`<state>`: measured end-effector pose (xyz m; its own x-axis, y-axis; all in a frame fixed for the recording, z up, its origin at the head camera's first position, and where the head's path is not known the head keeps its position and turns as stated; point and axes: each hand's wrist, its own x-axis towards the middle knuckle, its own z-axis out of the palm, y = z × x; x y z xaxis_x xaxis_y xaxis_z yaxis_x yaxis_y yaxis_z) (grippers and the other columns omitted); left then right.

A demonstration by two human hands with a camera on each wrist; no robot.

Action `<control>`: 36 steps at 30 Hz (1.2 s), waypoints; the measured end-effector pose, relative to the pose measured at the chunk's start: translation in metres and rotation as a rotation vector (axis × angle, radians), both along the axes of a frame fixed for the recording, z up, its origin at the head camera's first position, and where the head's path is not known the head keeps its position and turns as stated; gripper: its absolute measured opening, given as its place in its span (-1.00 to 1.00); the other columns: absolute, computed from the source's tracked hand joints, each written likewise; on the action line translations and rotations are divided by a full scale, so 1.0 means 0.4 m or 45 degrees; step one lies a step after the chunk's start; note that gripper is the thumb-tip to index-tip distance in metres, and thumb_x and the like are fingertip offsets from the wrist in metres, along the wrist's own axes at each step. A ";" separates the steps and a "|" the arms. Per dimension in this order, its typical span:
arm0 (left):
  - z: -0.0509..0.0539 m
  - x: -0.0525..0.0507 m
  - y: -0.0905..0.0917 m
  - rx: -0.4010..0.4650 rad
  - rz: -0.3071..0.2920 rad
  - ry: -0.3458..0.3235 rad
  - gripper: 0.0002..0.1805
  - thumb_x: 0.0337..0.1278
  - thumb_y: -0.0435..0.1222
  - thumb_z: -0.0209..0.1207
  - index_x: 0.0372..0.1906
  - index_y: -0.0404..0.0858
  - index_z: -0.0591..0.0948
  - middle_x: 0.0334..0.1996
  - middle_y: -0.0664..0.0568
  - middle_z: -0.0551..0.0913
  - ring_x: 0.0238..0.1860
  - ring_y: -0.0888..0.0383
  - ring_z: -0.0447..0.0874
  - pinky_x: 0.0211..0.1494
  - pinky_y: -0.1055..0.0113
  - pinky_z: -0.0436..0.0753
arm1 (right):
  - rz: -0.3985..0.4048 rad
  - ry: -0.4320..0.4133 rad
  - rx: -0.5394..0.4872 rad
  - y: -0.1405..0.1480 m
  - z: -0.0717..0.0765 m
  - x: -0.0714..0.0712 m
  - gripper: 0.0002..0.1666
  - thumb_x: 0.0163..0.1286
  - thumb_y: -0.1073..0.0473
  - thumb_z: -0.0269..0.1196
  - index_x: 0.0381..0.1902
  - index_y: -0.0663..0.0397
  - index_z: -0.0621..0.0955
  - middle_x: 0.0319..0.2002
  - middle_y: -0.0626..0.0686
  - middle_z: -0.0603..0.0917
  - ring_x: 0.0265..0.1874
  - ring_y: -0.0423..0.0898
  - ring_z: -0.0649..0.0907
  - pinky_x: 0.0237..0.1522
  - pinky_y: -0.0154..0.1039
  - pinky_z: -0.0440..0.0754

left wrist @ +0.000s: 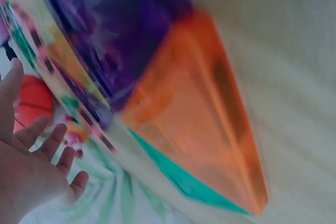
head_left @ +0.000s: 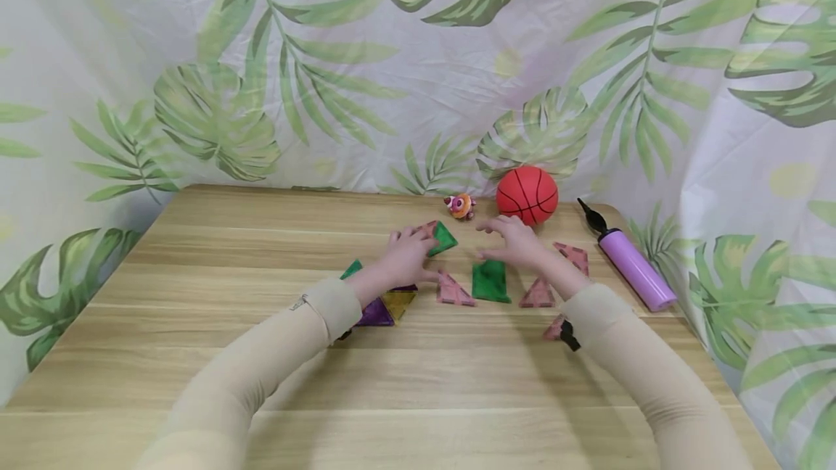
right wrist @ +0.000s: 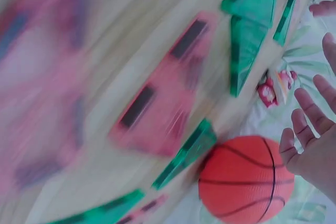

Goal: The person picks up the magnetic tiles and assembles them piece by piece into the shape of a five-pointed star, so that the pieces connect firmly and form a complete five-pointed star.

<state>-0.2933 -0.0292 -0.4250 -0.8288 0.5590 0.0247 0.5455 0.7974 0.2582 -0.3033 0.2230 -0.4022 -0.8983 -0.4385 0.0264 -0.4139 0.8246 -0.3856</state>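
My left hand [head_left: 408,258] hovers with fingers spread over the table, beside a green triangle tile [head_left: 445,239] and a pink tile partly behind its fingers. In the left wrist view that hand [left wrist: 39,169] holds nothing; a purple tile [left wrist: 113,35], an orange tile [left wrist: 181,108] and a teal edge lie near it. My right hand [head_left: 512,241], fingers apart and lightly bent, is above green tiles [head_left: 491,283] and grips nothing. A pink triangle tile [head_left: 453,291] lies between the hands. More pink tiles [head_left: 538,295] sit under the right forearm, partly hidden. Contact with the tiles cannot be told.
A red ball with black lines [head_left: 527,195] stands at the back, right behind my right hand. Left of it is a small colourful toy [head_left: 460,206]. A purple hand pump [head_left: 635,269] lies near the right edge. Leaf-patterned cloth [head_left: 313,93] hangs behind the wooden table [head_left: 215,267].
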 end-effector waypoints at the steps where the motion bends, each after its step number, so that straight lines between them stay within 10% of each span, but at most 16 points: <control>1: -0.001 0.010 0.005 0.002 -0.002 0.003 -0.22 -0.12 0.19 0.31 0.22 -0.14 0.49 0.27 -0.08 0.41 0.30 -0.15 0.20 0.17 -0.04 0.22 | -0.003 -0.006 -0.001 0.010 0.005 0.011 -0.38 0.16 -0.07 0.37 0.16 -0.05 0.52 0.06 0.15 0.54 0.06 0.10 0.40 0.07 0.13 0.36; 10: -0.024 0.072 0.032 0.044 -0.084 -0.044 -0.38 -0.08 0.06 0.35 0.12 -0.13 0.58 0.10 0.00 0.53 0.23 -0.09 0.26 0.17 -0.08 0.23 | 0.106 0.058 0.017 0.085 0.012 0.102 -0.35 0.11 -0.01 0.41 0.15 0.05 0.53 0.18 0.20 0.49 0.15 0.19 0.37 0.14 0.23 0.31; 23: -0.043 0.082 0.013 0.037 -0.174 -0.035 -0.47 -0.08 0.04 0.36 0.05 -0.07 0.62 0.11 0.08 0.53 0.22 -0.02 0.27 0.16 -0.06 0.27 | 0.336 0.239 -0.032 0.186 -0.020 0.192 -0.36 -0.04 0.12 0.50 0.04 0.16 0.59 0.01 0.17 0.60 0.10 0.15 0.49 0.27 0.27 0.07; 36: -0.038 0.106 -0.027 0.049 -0.376 0.020 -0.54 -0.03 -0.03 0.35 0.03 -0.06 0.65 0.11 0.11 0.56 0.25 0.00 0.27 0.25 -0.10 0.20 | 0.546 0.232 0.076 0.300 -0.047 0.232 -0.45 -0.08 0.06 0.51 -0.07 0.08 0.65 -0.07 0.03 0.65 -0.01 0.03 0.51 -0.02 0.05 0.44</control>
<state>-0.2510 -0.0400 -0.4402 -0.6296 0.7744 0.0618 0.7567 0.5932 0.2749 -0.2103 0.3432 -0.4209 -0.6189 -0.7746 0.1302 -0.7786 0.5829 -0.2324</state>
